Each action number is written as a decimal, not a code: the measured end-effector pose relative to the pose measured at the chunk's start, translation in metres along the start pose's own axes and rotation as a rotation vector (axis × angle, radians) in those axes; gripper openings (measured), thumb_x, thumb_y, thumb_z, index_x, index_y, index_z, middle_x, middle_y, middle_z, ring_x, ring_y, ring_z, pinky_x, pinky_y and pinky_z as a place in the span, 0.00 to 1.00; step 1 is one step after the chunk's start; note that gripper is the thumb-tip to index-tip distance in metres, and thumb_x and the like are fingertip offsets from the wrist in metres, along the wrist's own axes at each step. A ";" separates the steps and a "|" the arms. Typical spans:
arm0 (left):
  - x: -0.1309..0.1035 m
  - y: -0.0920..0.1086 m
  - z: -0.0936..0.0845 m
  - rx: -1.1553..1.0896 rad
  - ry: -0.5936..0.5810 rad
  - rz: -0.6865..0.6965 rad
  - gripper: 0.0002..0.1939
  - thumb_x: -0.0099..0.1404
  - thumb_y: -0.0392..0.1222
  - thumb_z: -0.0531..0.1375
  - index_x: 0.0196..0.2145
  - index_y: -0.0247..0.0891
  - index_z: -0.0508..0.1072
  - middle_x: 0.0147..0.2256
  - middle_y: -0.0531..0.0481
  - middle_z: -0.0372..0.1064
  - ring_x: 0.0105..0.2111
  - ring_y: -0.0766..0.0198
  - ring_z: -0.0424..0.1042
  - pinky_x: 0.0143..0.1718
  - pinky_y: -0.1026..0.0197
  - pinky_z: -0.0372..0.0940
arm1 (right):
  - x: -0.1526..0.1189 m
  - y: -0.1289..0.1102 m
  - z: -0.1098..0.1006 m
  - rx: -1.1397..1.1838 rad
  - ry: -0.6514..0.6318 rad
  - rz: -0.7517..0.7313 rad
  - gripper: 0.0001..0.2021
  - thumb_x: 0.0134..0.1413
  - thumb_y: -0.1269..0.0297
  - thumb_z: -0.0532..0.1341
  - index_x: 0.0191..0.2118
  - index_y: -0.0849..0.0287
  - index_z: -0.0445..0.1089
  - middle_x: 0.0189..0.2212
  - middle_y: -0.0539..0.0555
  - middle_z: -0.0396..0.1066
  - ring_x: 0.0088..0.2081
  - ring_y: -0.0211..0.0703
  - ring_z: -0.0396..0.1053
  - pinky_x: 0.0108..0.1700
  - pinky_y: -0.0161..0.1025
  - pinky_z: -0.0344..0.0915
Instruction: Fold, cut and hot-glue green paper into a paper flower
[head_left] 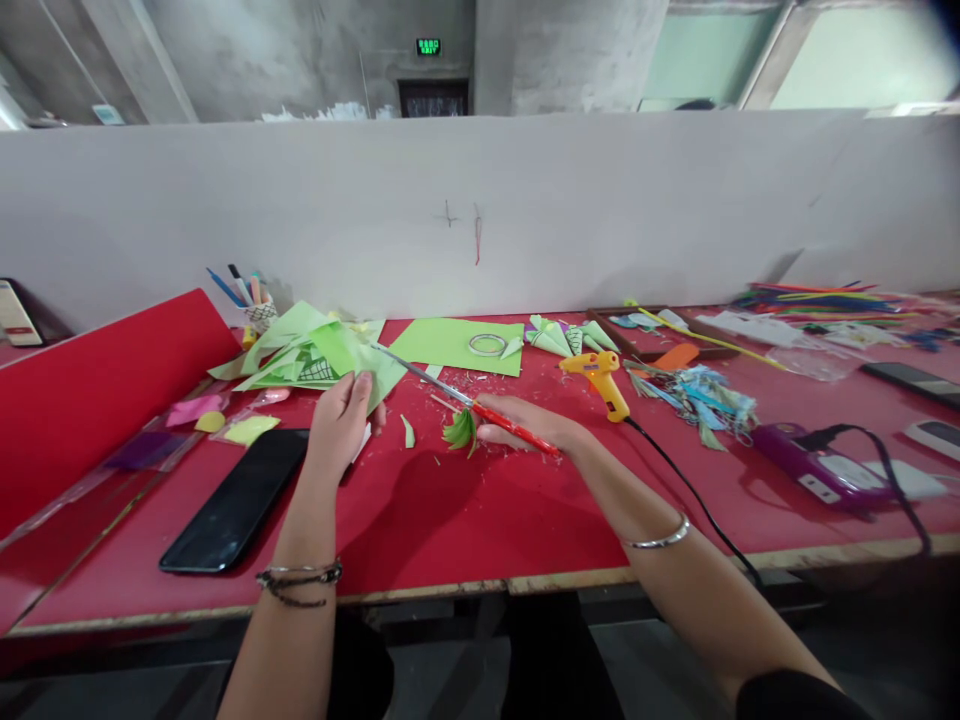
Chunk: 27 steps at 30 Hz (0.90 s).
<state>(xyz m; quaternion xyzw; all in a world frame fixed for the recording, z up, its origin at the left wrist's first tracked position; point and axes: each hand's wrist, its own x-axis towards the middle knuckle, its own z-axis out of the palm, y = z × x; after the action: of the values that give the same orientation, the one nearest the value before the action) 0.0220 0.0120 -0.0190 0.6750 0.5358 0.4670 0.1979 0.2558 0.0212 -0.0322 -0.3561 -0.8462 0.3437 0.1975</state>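
My left hand (341, 425) is closed at the near edge of a heap of crumpled light green paper (296, 350), with a sheet of green paper (390, 372) between its thumb and fingers. In my right hand (529, 420) is a long thin tool (514, 428) with a red handle and a silver front part, its tip pointing at the green paper. Its exact kind is unclear. Just under the tool, touching or close to my right fingertips, is a small fanned bunch of green leaf-like strips (460, 430). A loose green scrap (408, 432) lies between my hands.
A yellow glue gun (600, 380) with a black cord stands right of my right hand. Beyond are a flat green sheet (435, 340), a tape roll (487, 345) and green paper cones (551, 335). A black phone (236, 500) lies left; a purple power strip (825, 465) lies right.
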 end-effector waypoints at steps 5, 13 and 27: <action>0.000 -0.001 0.001 -0.014 -0.014 0.002 0.18 0.63 0.47 0.44 0.18 0.38 0.58 0.12 0.58 0.58 0.15 0.71 0.59 0.23 0.67 0.57 | 0.000 -0.001 0.000 -0.019 -0.010 -0.020 0.20 0.52 0.46 0.48 0.33 0.62 0.60 0.24 0.49 0.58 0.25 0.34 0.57 0.27 0.32 0.55; 0.000 0.000 0.001 -0.007 -0.044 -0.005 0.20 0.63 0.48 0.43 0.18 0.38 0.58 0.12 0.56 0.58 0.16 0.70 0.59 0.23 0.67 0.57 | 0.002 -0.004 0.001 -0.041 0.033 0.023 0.22 0.52 0.46 0.46 0.26 0.62 0.61 0.19 0.47 0.55 0.22 0.32 0.54 0.26 0.32 0.52; 0.001 -0.007 0.005 -0.070 -0.109 -0.044 0.17 0.62 0.49 0.45 0.21 0.38 0.58 0.15 0.56 0.58 0.16 0.71 0.59 0.22 0.67 0.57 | 0.011 0.013 0.001 -0.310 0.295 0.202 0.23 0.49 0.44 0.47 0.24 0.61 0.63 0.20 0.50 0.62 0.24 0.37 0.59 0.26 0.33 0.52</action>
<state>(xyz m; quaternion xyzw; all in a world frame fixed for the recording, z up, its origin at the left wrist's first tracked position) 0.0224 0.0159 -0.0260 0.6801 0.5224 0.4435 0.2605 0.2544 0.0355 -0.0413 -0.5114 -0.8109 0.1722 0.2265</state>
